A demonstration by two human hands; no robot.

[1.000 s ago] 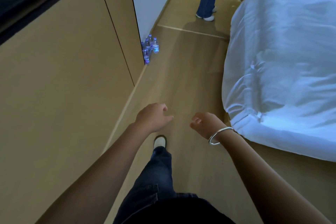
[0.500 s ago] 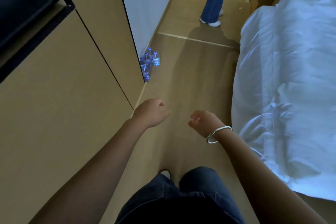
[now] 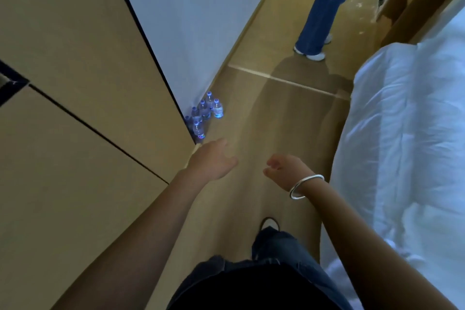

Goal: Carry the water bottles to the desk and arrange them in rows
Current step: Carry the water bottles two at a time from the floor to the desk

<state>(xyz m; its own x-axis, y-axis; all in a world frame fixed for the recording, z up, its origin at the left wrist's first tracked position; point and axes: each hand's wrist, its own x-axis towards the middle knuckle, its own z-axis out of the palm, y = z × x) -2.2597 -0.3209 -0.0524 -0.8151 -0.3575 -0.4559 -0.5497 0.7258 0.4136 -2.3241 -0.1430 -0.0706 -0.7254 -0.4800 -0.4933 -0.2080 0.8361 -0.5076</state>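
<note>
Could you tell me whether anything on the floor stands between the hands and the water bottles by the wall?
Nothing visible does: only bare floor lies between the left hand, the right hand and the water bottles.

White bed [image 3: 407,148] on my right, tan cabinet panels [image 3: 75,133] left, another person's jeans-clad legs [image 3: 324,7] standing ahead.

Upright on the wooden floor [image 3: 264,118], a cluster of water bottles [image 3: 205,113], tucked in the corner by a white wall [image 3: 201,12] and tan cabinet [image 3: 83,83]. Nearer, left hand [image 3: 214,158] and right hand [image 3: 284,168], both empty, fingers loosely relaxed; silver bangle [image 3: 303,187] on the right wrist. White bed [image 3: 407,146] alongside; another person's legs [image 3: 324,5] beyond.
</note>
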